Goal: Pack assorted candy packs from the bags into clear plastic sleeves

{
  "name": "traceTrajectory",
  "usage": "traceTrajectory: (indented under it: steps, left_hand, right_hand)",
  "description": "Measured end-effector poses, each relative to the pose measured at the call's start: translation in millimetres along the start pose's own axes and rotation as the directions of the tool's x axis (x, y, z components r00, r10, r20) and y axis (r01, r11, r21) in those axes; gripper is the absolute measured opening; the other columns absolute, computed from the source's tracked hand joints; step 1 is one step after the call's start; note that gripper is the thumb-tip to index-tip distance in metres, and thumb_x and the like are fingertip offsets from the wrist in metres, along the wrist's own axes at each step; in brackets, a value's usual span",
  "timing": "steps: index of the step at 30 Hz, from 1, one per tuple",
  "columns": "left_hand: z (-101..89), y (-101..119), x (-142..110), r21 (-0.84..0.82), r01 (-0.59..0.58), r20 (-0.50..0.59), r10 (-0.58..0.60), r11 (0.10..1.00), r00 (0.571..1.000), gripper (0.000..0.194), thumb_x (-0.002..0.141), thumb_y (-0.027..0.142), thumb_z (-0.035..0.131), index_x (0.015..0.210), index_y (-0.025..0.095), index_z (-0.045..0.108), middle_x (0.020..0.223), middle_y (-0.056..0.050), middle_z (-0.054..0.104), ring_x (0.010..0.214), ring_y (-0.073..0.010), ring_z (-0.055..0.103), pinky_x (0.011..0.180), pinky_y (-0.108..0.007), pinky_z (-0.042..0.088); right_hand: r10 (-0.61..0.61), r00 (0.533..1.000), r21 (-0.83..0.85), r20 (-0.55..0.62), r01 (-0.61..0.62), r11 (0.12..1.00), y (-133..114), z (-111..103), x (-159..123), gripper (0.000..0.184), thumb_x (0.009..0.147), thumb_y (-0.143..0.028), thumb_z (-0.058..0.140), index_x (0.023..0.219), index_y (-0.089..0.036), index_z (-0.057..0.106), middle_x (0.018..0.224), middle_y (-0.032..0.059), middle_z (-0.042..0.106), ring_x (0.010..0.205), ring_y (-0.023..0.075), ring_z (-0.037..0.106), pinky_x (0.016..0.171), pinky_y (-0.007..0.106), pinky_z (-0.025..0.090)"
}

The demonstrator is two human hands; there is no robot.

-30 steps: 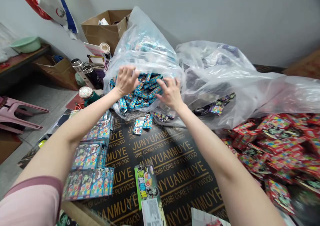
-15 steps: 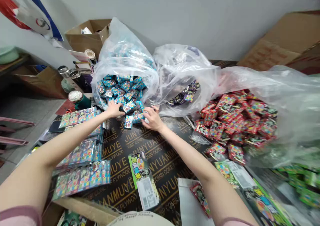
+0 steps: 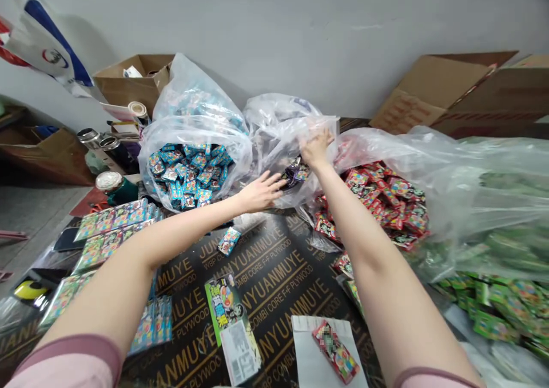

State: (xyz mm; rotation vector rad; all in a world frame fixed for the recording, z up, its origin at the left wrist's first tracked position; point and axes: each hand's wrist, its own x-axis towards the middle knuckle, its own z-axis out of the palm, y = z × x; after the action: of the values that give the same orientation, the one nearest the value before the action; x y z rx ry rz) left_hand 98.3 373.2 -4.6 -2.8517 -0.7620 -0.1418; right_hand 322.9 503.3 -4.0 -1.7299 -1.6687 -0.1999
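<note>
My left hand (image 3: 261,192) reaches with fingers spread toward the mouth of the middle clear plastic bag (image 3: 281,126), close to the dark purple packets (image 3: 297,173) spilling from it. My right hand (image 3: 315,147) is raised at that bag's upper right rim, its fingers closed on the plastic film. To the left stands another clear bag (image 3: 193,119) full of small blue packets (image 3: 189,170). One blue packet (image 3: 229,241) lies loose on the dark plywood board (image 3: 274,273).
Red packets (image 3: 386,196) fill a bag at right, green ones (image 3: 497,296) further right. Printed card sheets (image 3: 111,225) lie at left, a green card (image 3: 229,313) and a white sheet with a red packet (image 3: 334,351) near me. Cardboard boxes (image 3: 450,93) and metal flasks (image 3: 100,145) line the back.
Both hands left the blue-packet bag and moved right to the middle bag; the right hand rose to its rim. The view swung right, showing more green packets.
</note>
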Motion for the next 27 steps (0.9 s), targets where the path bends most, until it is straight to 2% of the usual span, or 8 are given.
traceTrajectory:
  steps: [4,9,13,16,18,21,22,27]
  left_hand:
    - [7.9,-73,0,0.119,0.445,-0.063,-0.441,0.888,0.895,0.03,0.088,0.023,0.052,0.111,0.007,0.063,0.145,-0.018,0.043,0.134,-0.0326,0.037,0.111,-0.051,0.027]
    - [15.1,-130,-21,0.112,0.484,-0.042,-0.483,0.868,0.875,0.041,0.091,0.013,0.039,0.131,0.013,0.05,0.154,-0.01,0.031,0.138,-0.029,0.031,0.113,-0.052,0.022]
    - [14.8,-102,-22,0.109,0.461,-0.096,-0.452,0.881,0.887,0.041,0.089,0.013,0.038,0.128,0.013,0.051,0.153,-0.016,0.031,0.141,-0.0323,0.027,0.112,-0.056,0.021]
    - [8.6,-68,-39,0.098,0.44,-0.07,-0.435,0.893,0.898,0.034,0.092,0.02,0.038,0.118,0.012,0.057,0.138,-0.021,0.048,0.133,-0.0323,0.04,0.106,-0.05,0.031]
    - [8.1,-45,-63,0.082,0.552,0.088,-0.558,0.83,0.825,0.034,0.094,0.033,0.04,0.109,0.01,0.061,0.116,-0.022,0.061,0.117,-0.0324,0.055,0.096,-0.044,0.042]
    - [16.2,-15,-104,0.11,0.698,0.391,-0.677,0.708,0.624,0.054,0.089,0.056,0.048,0.112,0.008,0.059,0.098,-0.021,0.066,0.097,-0.0329,0.065,0.082,-0.039,0.048]
    - [20.0,-6,-116,0.115,0.703,0.448,-0.669,0.702,0.594,0.06,0.086,0.06,0.051,0.117,0.009,0.057,0.1,-0.021,0.066,0.095,-0.0332,0.066,0.08,-0.038,0.049]
    - [29.9,36,-148,0.071,0.651,0.487,-0.596,0.756,0.639,0.062,0.086,0.054,0.055,0.134,0.015,0.045,0.116,-0.022,0.06,0.093,-0.0324,0.066,0.075,-0.037,0.05]
  right_hand:
    - [-0.033,0.972,-0.031,0.235,0.041,0.999,42,3,22,0.05,0.093,-0.045,0.029,0.121,-0.014,0.057,0.12,0.0187,0.061,0.119,0.0343,0.047,0.1,0.061,0.027]
    - [-0.188,0.969,-0.197,0.159,0.218,0.956,47,1,-11,0.055,0.091,-0.046,0.04,0.131,-0.009,0.049,0.125,0.024,0.055,0.119,0.0381,0.045,0.1,0.062,0.022]
    - [-0.444,0.858,-0.17,0.259,0.493,0.853,19,9,-48,0.047,0.093,-0.034,0.038,0.133,-0.013,0.048,0.128,0.0214,0.053,0.116,0.0346,0.045,0.098,0.052,0.027]
    - [-0.407,0.806,-0.14,0.43,0.505,0.852,6,29,-77,0.057,0.091,-0.047,0.04,0.137,-0.014,0.045,0.124,0.0205,0.057,0.113,0.0358,0.047,0.096,0.054,0.028]
    - [-0.334,0.789,-0.118,0.515,0.451,0.885,-4,46,-100,0.069,0.089,-0.059,0.04,0.144,-0.018,0.036,0.121,0.0191,0.06,0.114,0.0372,0.047,0.098,0.058,0.024]
    - [-0.295,0.743,-0.032,0.601,0.391,0.92,-27,61,-138,0.082,0.083,-0.069,0.043,0.147,-0.02,0.031,0.121,0.0211,0.058,0.115,0.0377,0.048,0.097,0.054,0.029]
    - [-0.288,0.74,-0.005,0.608,0.366,0.931,-36,63,-151,0.083,0.082,-0.07,0.045,0.147,-0.02,0.031,0.123,0.0222,0.056,0.115,0.0375,0.049,0.095,0.051,0.032]
    - [-0.34,0.673,0.133,0.656,0.34,0.931,-64,42,-205,0.074,0.084,-0.059,0.052,0.147,-0.025,0.031,0.124,0.0186,0.055,0.115,0.0335,0.052,0.094,0.047,0.038]
